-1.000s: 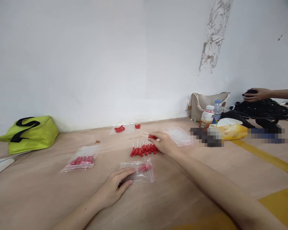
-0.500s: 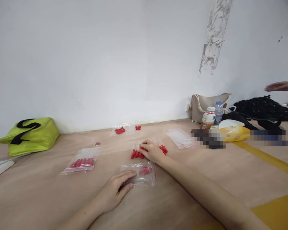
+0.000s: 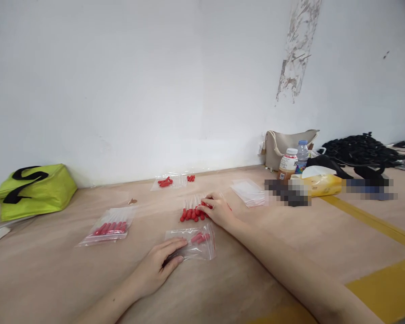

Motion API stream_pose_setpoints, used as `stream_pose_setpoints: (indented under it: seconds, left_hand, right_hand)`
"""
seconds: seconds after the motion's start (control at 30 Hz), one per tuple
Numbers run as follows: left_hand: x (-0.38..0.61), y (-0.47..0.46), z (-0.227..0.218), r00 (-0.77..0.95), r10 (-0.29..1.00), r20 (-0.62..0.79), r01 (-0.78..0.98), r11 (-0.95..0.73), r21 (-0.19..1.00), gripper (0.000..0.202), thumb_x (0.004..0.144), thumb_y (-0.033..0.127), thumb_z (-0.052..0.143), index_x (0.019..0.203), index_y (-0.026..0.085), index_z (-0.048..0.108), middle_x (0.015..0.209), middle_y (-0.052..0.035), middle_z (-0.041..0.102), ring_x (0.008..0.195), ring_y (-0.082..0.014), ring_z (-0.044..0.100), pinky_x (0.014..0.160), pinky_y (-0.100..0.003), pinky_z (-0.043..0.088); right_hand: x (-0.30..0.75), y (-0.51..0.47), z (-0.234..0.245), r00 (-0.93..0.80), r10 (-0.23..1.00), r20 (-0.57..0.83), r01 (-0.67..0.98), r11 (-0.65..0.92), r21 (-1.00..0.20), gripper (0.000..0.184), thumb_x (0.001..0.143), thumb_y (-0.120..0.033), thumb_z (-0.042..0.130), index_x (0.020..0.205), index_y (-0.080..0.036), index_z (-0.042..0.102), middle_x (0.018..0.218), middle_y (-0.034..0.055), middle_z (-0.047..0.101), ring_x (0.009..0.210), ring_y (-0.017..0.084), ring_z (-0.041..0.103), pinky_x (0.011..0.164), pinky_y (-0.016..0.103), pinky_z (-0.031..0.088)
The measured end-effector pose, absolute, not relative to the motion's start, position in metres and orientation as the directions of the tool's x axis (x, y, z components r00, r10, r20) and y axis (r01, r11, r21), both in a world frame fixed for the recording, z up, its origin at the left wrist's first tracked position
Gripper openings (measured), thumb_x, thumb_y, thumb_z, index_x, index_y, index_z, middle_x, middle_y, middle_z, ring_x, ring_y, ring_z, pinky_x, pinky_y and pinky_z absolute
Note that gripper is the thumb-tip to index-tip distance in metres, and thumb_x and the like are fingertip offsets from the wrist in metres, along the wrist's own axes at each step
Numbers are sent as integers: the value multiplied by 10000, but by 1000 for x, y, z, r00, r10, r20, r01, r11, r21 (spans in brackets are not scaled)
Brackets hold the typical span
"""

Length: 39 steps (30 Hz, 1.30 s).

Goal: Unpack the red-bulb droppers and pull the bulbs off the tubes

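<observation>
My left hand point(image 3: 158, 265) lies with fingers stretched out and thumb apart, its fingertips on the left end of a clear zip bag point(image 3: 184, 254). Several red pieces point(image 3: 200, 237) show inside that bag. Just beyond it, thin clear sticks with red tips point(image 3: 190, 214) lie side by side in a row. Over the right part of this row, my right hand point(image 3: 220, 211) has its fingers bent and closed round red-tipped sticks; its palm hides some of them.
Filled bags of red-tipped sticks point(image 3: 111, 228) lie left. More red pieces point(image 3: 165, 182) lie on plastic near the wall. Flat clear bags point(image 3: 248, 192) sit right of centre. Beyond are bottles point(image 3: 288, 164), a tissue pack point(image 3: 320, 184), a beige bag point(image 3: 280, 144); a lime bag point(image 3: 54, 191) stands far left.
My right hand has shifted a little to the right along the row, and more red tips show left of it. The other person's hands at the right edge have left view.
</observation>
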State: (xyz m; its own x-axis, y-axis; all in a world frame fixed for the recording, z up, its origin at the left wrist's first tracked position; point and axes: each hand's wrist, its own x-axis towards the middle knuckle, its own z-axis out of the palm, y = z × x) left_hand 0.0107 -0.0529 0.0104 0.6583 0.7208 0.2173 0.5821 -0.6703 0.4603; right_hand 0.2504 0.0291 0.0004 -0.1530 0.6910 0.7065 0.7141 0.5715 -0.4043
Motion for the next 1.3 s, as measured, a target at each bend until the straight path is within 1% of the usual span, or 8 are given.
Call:
stream_pose_setpoints:
  seconds: [0.2,0.4,0.57,0.73,0.87,0.97,1.13,1.3]
  left_hand:
    - [11,-54,12,659,723,210,591,-669,450,352,866,353,408,1204,292,485,1240,-16,520,1120,-194,488,968,-390,383]
    - [11,-54,12,656,721,222,583,-672,457,346,862,350,419,1194,287,496,1229,-14,530,1109,-193,498,962,-374,391]
    - [11,-53,11,659,723,208,600,-671,435,353,866,353,410,1203,283,487,1240,-13,519,1124,-186,485,971,-363,383]
    - [11,-55,13,655,725,213,595,-669,446,367,864,356,414,1215,274,478,1249,-20,511,1131,-191,478,979,-376,373]
    - [14,-54,15,646,735,204,597,-654,465,360,879,363,380,1209,270,491,1260,-15,501,1149,-187,462,993,-384,357]
    - [16,-52,16,629,755,186,611,-627,484,354,885,369,362,1188,270,517,1241,-13,520,1142,-187,471,994,-396,354]
    - [16,-51,14,700,695,164,553,-673,492,370,869,373,405,1220,284,480,1267,-10,491,1183,-196,431,1008,-411,331]
    - [16,-54,14,712,682,165,552,-689,469,390,860,374,428,1242,293,451,1283,-4,476,1194,-194,417,1014,-404,326]
  right_hand:
    - [245,25,2,-218,691,689,720,590,-364,289,779,-442,532,696,-182,627,825,41,523,759,129,508,736,269,421]
    - [247,21,2,-171,677,716,777,540,-324,312,816,-439,472,743,-184,636,850,57,495,772,141,487,735,285,397]
    - [245,14,10,-178,690,702,837,481,-260,348,796,-492,480,962,-223,625,846,55,544,815,169,509,789,336,339]
    - [264,-2,26,-27,672,740,848,408,-339,204,807,-340,496,884,-195,617,816,45,602,795,159,533,790,324,315]
    - [284,-26,21,-256,759,598,704,571,-423,120,748,-271,552,689,-186,613,641,-3,591,624,113,516,641,243,363]
    - [284,-42,10,-394,757,521,638,633,-438,116,733,-300,587,723,-212,661,650,-4,600,653,116,516,641,233,369]
    - [270,-50,4,-393,780,488,693,600,-400,216,724,-427,602,783,-239,694,629,3,581,682,129,497,657,244,352]
    - [265,-51,4,-380,790,481,688,589,-424,200,714,-414,621,761,-231,685,714,19,606,740,144,508,690,255,359]
